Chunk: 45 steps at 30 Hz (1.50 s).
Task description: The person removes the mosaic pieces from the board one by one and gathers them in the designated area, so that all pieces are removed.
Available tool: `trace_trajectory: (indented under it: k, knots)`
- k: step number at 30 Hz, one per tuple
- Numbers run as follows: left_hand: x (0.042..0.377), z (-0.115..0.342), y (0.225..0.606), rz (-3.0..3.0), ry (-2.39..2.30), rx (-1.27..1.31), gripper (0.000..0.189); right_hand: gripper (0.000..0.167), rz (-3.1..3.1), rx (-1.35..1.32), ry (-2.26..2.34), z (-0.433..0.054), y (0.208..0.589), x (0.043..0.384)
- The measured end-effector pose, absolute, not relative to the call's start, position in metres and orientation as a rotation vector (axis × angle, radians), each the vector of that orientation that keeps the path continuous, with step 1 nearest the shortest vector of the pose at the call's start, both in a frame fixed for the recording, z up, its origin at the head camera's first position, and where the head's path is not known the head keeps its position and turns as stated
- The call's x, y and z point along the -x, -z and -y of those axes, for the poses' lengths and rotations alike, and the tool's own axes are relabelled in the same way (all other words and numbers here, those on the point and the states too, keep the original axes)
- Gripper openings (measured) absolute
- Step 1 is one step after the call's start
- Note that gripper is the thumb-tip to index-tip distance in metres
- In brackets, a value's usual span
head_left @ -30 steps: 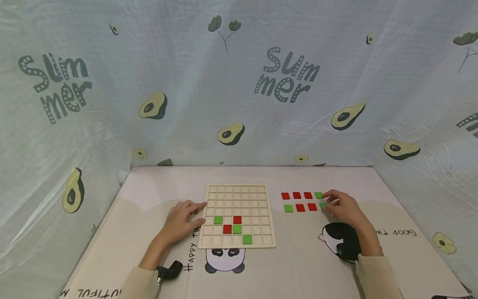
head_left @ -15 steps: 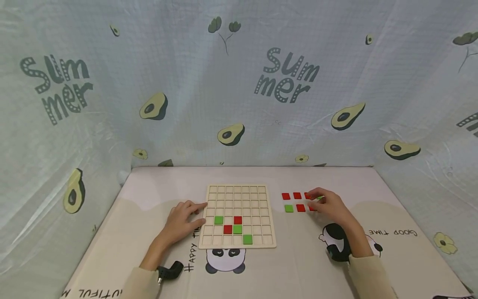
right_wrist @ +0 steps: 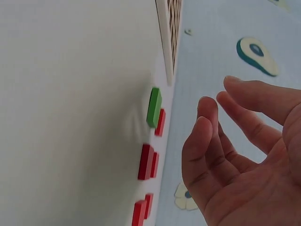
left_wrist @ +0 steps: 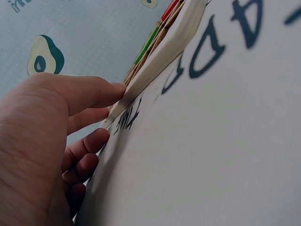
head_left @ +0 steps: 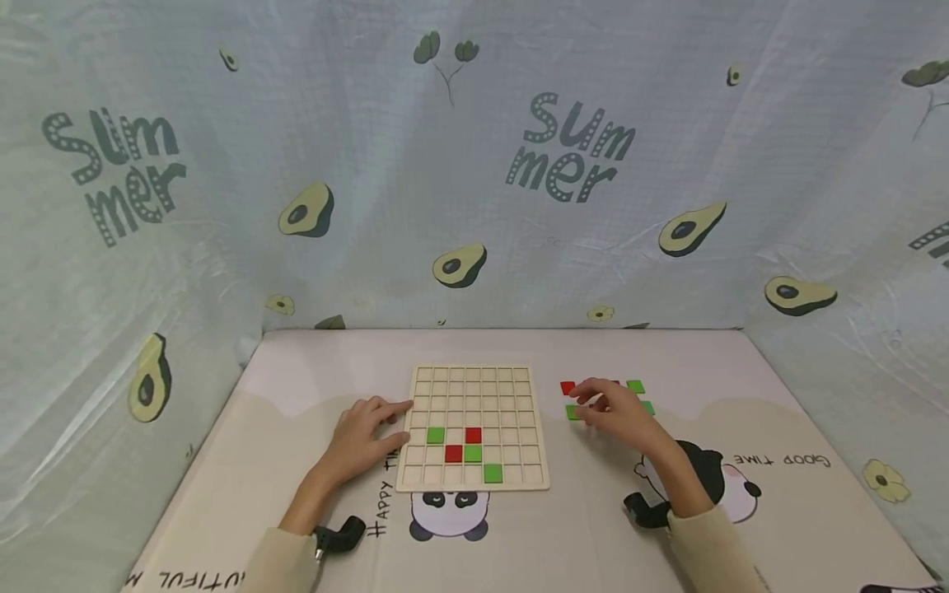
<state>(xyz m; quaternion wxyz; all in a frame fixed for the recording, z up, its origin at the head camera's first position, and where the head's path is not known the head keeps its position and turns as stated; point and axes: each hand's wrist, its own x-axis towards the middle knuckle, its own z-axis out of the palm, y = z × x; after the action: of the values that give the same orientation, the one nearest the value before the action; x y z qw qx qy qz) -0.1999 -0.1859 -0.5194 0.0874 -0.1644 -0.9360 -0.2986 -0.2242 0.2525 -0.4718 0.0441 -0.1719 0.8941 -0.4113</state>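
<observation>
My left hand (head_left: 357, 436) rests against the left edge of a pale wooden grid board (head_left: 513, 403), its index finger and thumb touching the side. In the left wrist view the thumb (left_wrist: 101, 92) lies along the board's rim. Three green tiles and two red tiles (head_left: 453, 454) sit in cells of the board's lower rows. My right hand (head_left: 611, 413) hovers over two rows of loose tiles to the right, fingers loosely bent and holding nothing. Its fingertips overlap the near-left green tile (head_left: 572, 413) in the head view; the right wrist view shows that green tile (right_wrist: 154, 108) beneath, apart from the fingers.
A red tile (head_left: 567, 387) lies at the far left of the loose rows, and a green tile (head_left: 635, 386) at the far right. The hand hides several others. Printed cloth covers the table (head_left: 334, 354). A patterned curtain (head_left: 371, 123) stands behind and at both sides.
My right hand has moved left along the loose tiles, from the right-hand green ones to the left end of the rows. My left hand and the board have stayed in place.
</observation>
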Motion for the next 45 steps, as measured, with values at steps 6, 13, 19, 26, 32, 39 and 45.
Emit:
trace_trajectory:
  k: [6, 13, 19, 26, 32, 39, 45]
  knots:
    - [0.198, 0.187, 0.521, 2.793, 0.894, 0.467, 0.049, 0.026, -2.71, 0.529, 1.236, -0.235, 0.475, 0.223]
    - [0.197, 0.187, 0.519, 2.786, 0.902, 0.458, 0.049, 0.02, -2.705, 0.62, 1.195, -0.214, 0.476, 0.225]
    - [0.198, 0.186, 0.52, 2.772, 0.901, 0.478, 0.049, 0.018, -2.691, 0.711, 1.143, -0.193, 0.476, 0.228]
    - [0.2, 0.186, 0.52, 2.769, 0.905, 0.492, 0.049, 0.018, -2.684, 0.771, 1.055, -0.164, 0.472, 0.231]
    - [0.2, 0.186, 0.521, 2.774, 0.893, 0.496, 0.049, 0.018, -2.678, 0.869, 0.987, -0.139, 0.468, 0.234]
    - [0.2, 0.186, 0.521, 2.779, 0.889, 0.487, 0.05, 0.017, -2.649, 0.932, 0.961, -0.112, 0.469, 0.237]
    - [0.2, 0.186, 0.519, 2.794, 0.887, 0.478, 0.049, 0.018, -2.606, 0.976, 0.934, -0.094, 0.468, 0.238]
